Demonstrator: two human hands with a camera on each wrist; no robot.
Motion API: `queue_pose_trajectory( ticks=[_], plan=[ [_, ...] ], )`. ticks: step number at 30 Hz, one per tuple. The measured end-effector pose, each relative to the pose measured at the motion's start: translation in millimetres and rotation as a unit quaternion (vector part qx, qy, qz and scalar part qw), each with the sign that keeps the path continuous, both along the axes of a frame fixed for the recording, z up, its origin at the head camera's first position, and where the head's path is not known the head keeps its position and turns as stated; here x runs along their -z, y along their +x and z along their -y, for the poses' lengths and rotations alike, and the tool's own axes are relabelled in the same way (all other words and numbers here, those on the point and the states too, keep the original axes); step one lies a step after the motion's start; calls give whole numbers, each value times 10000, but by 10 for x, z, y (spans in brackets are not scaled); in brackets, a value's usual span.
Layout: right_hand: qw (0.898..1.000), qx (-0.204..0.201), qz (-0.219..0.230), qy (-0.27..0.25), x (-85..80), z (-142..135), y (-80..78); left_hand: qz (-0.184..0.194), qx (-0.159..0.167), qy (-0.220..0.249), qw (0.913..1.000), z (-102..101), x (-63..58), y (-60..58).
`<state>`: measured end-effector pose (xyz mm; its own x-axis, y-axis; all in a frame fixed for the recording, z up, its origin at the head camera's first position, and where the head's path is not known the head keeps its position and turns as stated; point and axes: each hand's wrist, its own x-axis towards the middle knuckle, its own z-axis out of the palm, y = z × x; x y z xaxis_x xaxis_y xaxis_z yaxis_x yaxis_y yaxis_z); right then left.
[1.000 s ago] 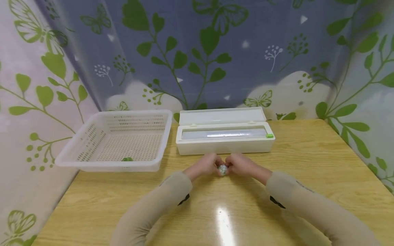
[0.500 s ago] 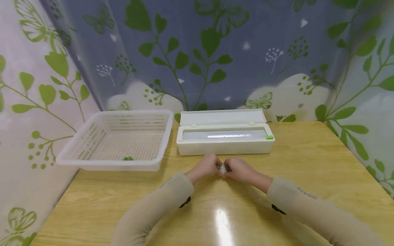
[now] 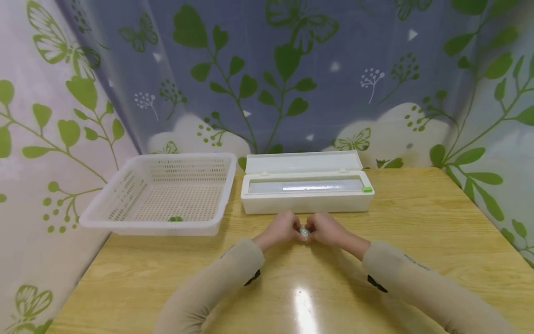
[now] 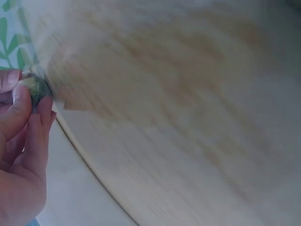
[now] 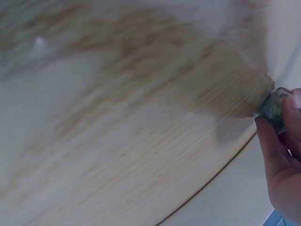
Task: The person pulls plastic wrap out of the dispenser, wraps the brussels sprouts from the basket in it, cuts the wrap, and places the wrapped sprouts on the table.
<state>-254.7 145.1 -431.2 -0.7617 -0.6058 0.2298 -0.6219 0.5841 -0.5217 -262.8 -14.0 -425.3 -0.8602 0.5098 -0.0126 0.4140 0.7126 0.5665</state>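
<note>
Between both hands is a small, roundish green thing wrapped in clear cling film (image 3: 304,232). My left hand (image 3: 284,227) pinches it from the left, and my right hand (image 3: 327,228) grips its other side. Seen from the left wrist, the wrapped green thing (image 4: 38,90) shows pale and dark green under shiny, crumpled film, with thumb and fingers around it. In the right wrist view the same bundle (image 5: 273,109) sits at the fingertips. Just behind the hands stands a white cling film dispenser (image 3: 306,204), its lid up and a film roll inside.
A white perforated plastic basket (image 3: 154,225) stands at the left, with a small green piece (image 3: 175,218) inside near its front wall. The dispenser has a bright green slider (image 3: 367,189) at its right end. Behind the wooden table (image 3: 417,222) hangs a leaf-patterned curtain (image 3: 258,69).
Fingers have shifted slightly around the wrapped bundle, and less of it shows between the hands than a second ago. The whole head view has tilted a little; basket and dispenser stay put.
</note>
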Motion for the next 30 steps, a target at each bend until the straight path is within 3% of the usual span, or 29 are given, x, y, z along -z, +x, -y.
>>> queue_pose_trajectory(
  ticks=[8,12,16,18,23,30],
  plan=[
    [9998,76,46,201,-25,63,83,79,243,77,9996,37,22,23],
    [9990,140,19,434,-31,76,117,681,388,432,9960,76,42,6],
    [9974,93,-178,697,-16,80,123,1470,37,977,9843,96,63,-37],
    [9966,61,-260,785,-9,86,123,1690,-178,1142,9788,97,77,-56],
    [9965,250,-150,784,-38,95,143,1839,-484,1238,9739,87,74,-75],
    [9949,446,-126,899,-90,118,164,1950,-616,1429,9684,62,41,-84]
  ],
)
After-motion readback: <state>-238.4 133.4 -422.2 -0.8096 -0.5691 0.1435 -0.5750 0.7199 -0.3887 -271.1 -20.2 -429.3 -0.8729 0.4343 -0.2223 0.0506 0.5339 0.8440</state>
